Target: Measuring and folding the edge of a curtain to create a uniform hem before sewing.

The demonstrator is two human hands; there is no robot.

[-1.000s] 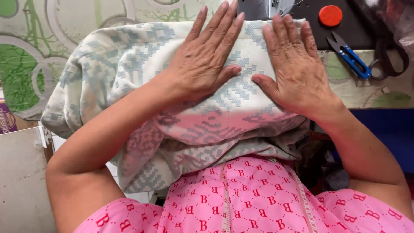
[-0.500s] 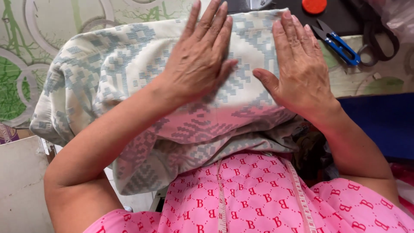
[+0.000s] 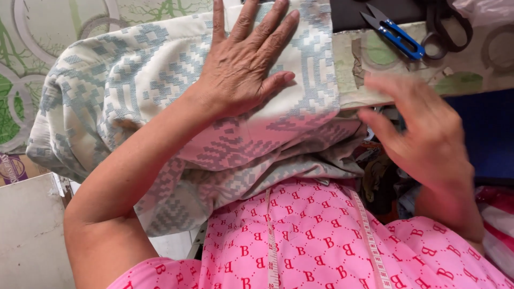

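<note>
Cloth [image 3: 160, 91], cream with a pale blue woven pattern, is seen folded in several layers on the table [image 3: 32, 32]. Its near edge hangs over the table's front towards the pink garment [image 3: 321, 241] worn by the person.

The left hand [image 3: 243, 64] is laid flat on top of the cloth, palm down, fingers spread and straight. Nothing is gripped; the cloth is only pressed. The right hand [image 3: 423, 134] is held just off the cloth's right edge, above the gap beside the table. It is blurred, the fingers are loosely open, and nothing is seen in it.

The step in hand is judged to be the flattening and steadying of the folded cloth, with the weight carried by the left hand alone. For any further smoothing, the right hand would have to be set back on the top layer, and the pressure kept even, so that the overhanging layers are not dragged off the edge.

Blue snips [image 3: 396, 35] and black scissors [image 3: 447, 27] lie on the table beyond the right hand, well apart from the cloth. A tape measure [image 3: 369, 235] is draped down the garment.

No box, bag or other container can be made out, so nothing can be said of contents.
</note>
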